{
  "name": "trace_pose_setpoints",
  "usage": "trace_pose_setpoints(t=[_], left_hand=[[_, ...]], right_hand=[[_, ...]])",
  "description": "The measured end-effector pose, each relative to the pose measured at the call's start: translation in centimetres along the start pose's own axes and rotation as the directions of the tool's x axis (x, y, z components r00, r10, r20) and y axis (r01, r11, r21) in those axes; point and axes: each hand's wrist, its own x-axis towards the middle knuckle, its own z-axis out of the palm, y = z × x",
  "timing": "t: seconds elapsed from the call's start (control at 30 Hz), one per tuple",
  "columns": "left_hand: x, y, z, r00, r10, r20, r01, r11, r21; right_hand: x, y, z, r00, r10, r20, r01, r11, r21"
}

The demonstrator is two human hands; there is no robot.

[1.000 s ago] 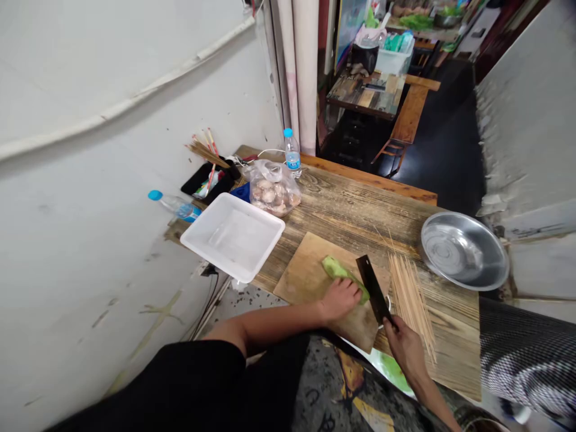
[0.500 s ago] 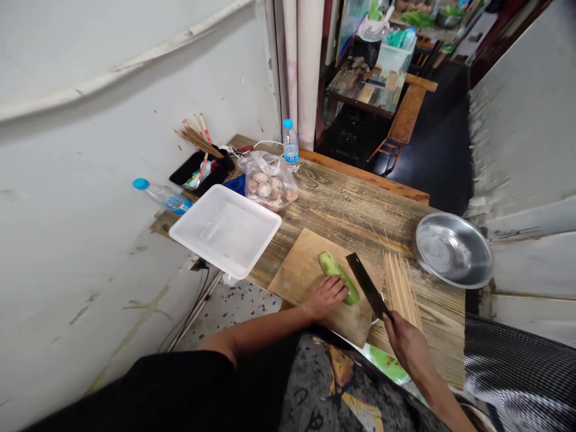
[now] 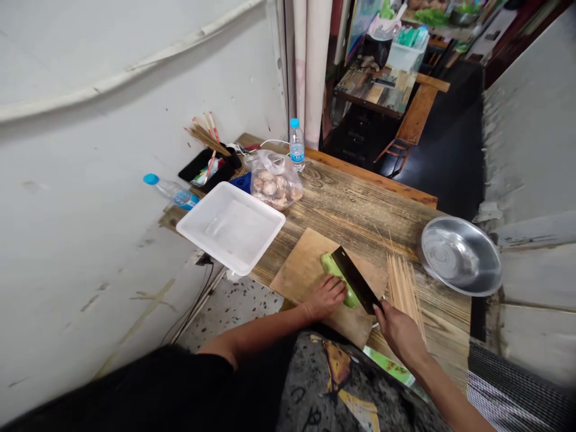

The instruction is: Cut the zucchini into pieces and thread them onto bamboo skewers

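Holding the green vegetable [image 3: 330, 264] down on the cutting board [image 3: 291, 270] with the left hand [image 3: 326, 297], half curled over it from the near left. Gripping the knife [image 3: 354, 279] by its handle with the right hand [image 3: 398, 327], fully closed, at the near right, apart from the vegetable. With blade along the vegetable's right side, almost parallel to its long axis, from far left to near right. Cannot tell whether touching.
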Motion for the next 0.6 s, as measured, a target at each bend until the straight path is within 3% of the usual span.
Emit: trace_pose_setpoints(t=[0.6], left_hand=[[-0.3, 0.1, 0.1, 1.0, -0.003, 0.015, 0.003, 1.0, -0.009]], right_hand=[[1.4, 0.4, -0.2, 0.999, 0.005, 0.049, -0.005, 1.0, -0.002]])
